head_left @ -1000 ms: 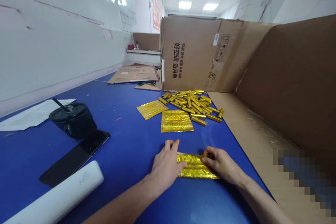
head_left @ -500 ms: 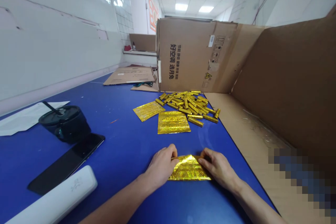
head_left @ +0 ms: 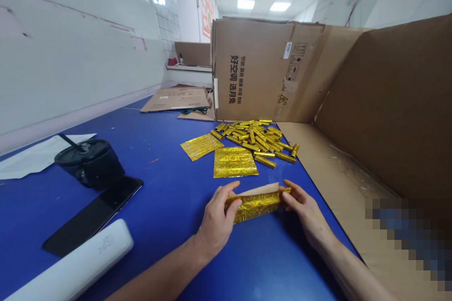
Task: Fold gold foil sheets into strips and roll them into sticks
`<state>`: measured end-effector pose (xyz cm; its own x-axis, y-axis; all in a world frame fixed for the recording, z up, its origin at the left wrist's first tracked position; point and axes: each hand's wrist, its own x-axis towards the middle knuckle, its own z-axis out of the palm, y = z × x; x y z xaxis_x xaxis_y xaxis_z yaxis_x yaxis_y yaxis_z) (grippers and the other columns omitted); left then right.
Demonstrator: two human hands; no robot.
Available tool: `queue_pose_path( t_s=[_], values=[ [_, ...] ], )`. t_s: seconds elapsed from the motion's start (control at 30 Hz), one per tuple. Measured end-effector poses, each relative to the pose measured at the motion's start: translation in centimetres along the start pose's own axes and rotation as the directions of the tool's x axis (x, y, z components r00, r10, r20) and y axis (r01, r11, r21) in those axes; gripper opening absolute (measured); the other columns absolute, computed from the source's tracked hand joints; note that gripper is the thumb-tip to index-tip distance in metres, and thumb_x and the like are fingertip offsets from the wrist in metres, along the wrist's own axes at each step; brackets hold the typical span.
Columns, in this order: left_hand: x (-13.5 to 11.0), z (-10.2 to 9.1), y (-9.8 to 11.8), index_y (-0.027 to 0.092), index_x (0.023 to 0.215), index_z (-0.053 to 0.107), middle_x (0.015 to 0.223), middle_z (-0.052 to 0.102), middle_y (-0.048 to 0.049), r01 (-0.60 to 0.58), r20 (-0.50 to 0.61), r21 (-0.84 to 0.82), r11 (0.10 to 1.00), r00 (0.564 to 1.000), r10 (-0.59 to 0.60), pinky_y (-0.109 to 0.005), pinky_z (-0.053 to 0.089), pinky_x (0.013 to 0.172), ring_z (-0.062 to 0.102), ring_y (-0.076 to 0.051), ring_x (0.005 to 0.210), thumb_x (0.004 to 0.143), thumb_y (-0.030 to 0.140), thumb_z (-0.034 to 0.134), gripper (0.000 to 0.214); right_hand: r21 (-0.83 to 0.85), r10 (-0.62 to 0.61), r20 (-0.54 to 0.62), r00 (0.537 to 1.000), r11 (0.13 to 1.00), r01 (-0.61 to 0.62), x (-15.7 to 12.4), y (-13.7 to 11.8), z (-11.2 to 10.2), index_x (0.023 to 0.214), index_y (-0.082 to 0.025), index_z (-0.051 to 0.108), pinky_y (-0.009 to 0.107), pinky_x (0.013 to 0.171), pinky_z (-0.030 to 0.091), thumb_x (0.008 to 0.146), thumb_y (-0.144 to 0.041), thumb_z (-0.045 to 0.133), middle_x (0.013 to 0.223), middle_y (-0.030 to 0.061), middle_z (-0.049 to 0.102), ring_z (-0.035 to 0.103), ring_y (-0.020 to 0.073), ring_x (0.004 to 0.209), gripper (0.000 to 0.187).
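Note:
My left hand (head_left: 216, 218) and my right hand (head_left: 304, 210) pinch the two ends of a gold foil sheet (head_left: 256, 201) that is partly rolled, its pale inner side showing along the top edge. It is held just above the blue table (head_left: 169, 197). Beyond it lie a flat gold foil sheet (head_left: 235, 162) and a second one (head_left: 200, 146) to its left. A pile of several rolled gold foil tubes (head_left: 254, 138) sits further back.
A dark lidded cup with a straw (head_left: 89, 163), a black phone (head_left: 93, 216) and a white oblong case (head_left: 74, 263) lie at the left. White paper (head_left: 38, 155) is beyond them. Cardboard walls (head_left: 388, 103) and a printed cardboard box (head_left: 254, 75) enclose the right and back.
The gold sheet lay flat under both hands; now its near part is rolled up and lifted, with both hands pinching its ends.

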<state>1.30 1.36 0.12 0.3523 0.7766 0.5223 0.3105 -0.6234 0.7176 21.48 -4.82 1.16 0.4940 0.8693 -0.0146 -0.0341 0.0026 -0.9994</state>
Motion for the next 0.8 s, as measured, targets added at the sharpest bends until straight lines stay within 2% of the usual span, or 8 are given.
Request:
queue_pose_path(
  t_s=[0.13, 0.2, 0.3, 0.4, 0.47, 0.53, 0.7, 0.8],
  values=[
    [-0.1, -0.1, 0.2, 0.019, 0.109, 0.045, 0.084, 0.056, -0.0033, -0.033, -0.014, 0.007, 0.999, 0.999, 0.033, -0.029, 0.043, 0.075, 0.054, -0.014, 0.077, 0.080, 0.017, 0.042, 0.029, 0.062, 0.010, 0.097, 0.995, 0.998, -0.016, -0.3, 0.0, -0.1, 0.096, -0.019, 0.061, 0.027, 0.071, 0.042, 0.062, -0.037, 0.068, 0.084, 0.0021, 0.066, 0.058, 0.0185, 0.077, 0.039],
    [0.0, -0.1, 0.2, 0.019, 0.109, 0.045, 0.084, 0.056, -0.0033, -0.023, -0.018, 0.020, 1.000, 1.000, 0.023, -0.030, 0.044, 0.075, 0.054, -0.014, 0.077, 0.079, 0.018, 0.042, 0.030, 0.081, 0.023, 0.159, 0.987, 0.996, -0.036, -0.5, 0.3, -0.1, 0.086, -0.017, 0.063, 0.028, 0.066, 0.043, 0.064, -0.038, 0.066, 0.076, 0.0027, 0.066, 0.058, 0.0186, 0.070, 0.030],
    [0.0, -0.1, 0.2, 0.019, 0.108, 0.045, 0.085, 0.057, -0.0040, -0.012, -0.038, 0.043, 0.999, 0.999, 0.013, -0.031, 0.044, 0.075, 0.054, -0.015, 0.078, 0.078, 0.019, 0.043, 0.030, 0.113, 0.023, 0.161, 0.987, 0.993, -0.042, -0.7, 0.5, 0.1, 0.074, -0.016, 0.063, 0.029, 0.062, 0.043, 0.064, -0.037, 0.066, 0.069, 0.0035, 0.066, 0.058, 0.0184, 0.063, 0.023],
    [-0.1, 0.0, 0.2, 0.019, 0.108, 0.046, 0.088, 0.057, -0.0046, -0.034, -0.060, 0.041, 0.999, 0.998, 0.037, -0.031, 0.044, 0.075, 0.054, -0.015, 0.081, 0.079, 0.019, 0.043, 0.029, 0.170, -0.004, 0.132, 0.991, 0.985, -0.019, -0.9, 0.3, 0.4, 0.081, -0.019, 0.061, 0.029, 0.067, 0.044, 0.063, -0.035, 0.068, 0.081, 0.0038, 0.066, 0.058, 0.0185, 0.071, 0.025],
    [-0.1, 0.0, 0.2, 0.019, 0.108, 0.046, 0.091, 0.056, -0.0046, -0.062, -0.075, 0.041, 0.997, 0.995, 0.065, -0.030, 0.044, 0.076, 0.054, -0.015, 0.084, 0.080, 0.018, 0.042, 0.028, 0.226, 0.006, 0.155, 0.988, 0.973, -0.041, -1.0, 0.1, 0.6, 0.094, -0.023, 0.058, 0.031, 0.070, 0.044, 0.062, -0.036, 0.068, 0.090, 0.0033, 0.065, 0.059, 0.0187, 0.075, 0.035],
    [-0.2, 0.0, 0.3, 0.019, 0.107, 0.046, 0.092, 0.055, -0.0042, -0.087, -0.080, 0.044, 0.995, 0.993, 0.090, -0.029, 0.043, 0.077, 0.053, -0.015, 0.085, 0.080, 0.016, 0.041, 0.027, 0.255, 0.029, 0.199, 0.980, 0.963, -0.081, -1.2, 0.0, 0.6, 0.101, -0.025, 0.055, 0.032, 0.069, 0.045, 0.062, -0.036, 0.068, 0.090, 0.0026, 0.065, 0.060, 0.0190, 0.074, 0.042],
    [-0.1, -0.1, 0.4, 0.019, 0.108, 0.046, 0.089, 0.053, -0.0039, -0.089, -0.081, 0.052, 0.995, 0.992, 0.093, -0.028, 0.043, 0.076, 0.052, -0.014, 0.083, 0.081, 0.014, 0.039, 0.028, 0.221, 0.063, 0.291, 0.955, 0.967, -0.131, -1.4, 0.1, 0.4, 0.089, -0.019, 0.062, 0.030, 0.064, 0.044, 0.068, -0.034, 0.064, 0.080, 0.0037, 0.066, 0.060, 0.0189, 0.068, 0.026],
    [-0.1, -0.1, 0.3, 0.018, 0.109, 0.045, 0.089, 0.053, -0.0038, -0.104, -0.077, 0.054, 0.993, 0.991, 0.108, -0.027, 0.042, 0.076, 0.051, -0.014, 0.083, 0.081, 0.014, 0.039, 0.029, 0.190, 0.112, 0.325, 0.939, 0.965, -0.180, -1.4, 0.2, 0.5, 0.084, -0.016, 0.065, 0.030, 0.063, 0.044, 0.070, -0.036, 0.062, 0.075, 0.0050, 0.067, 0.060, 0.0195, 0.065, 0.025]
  ],
)
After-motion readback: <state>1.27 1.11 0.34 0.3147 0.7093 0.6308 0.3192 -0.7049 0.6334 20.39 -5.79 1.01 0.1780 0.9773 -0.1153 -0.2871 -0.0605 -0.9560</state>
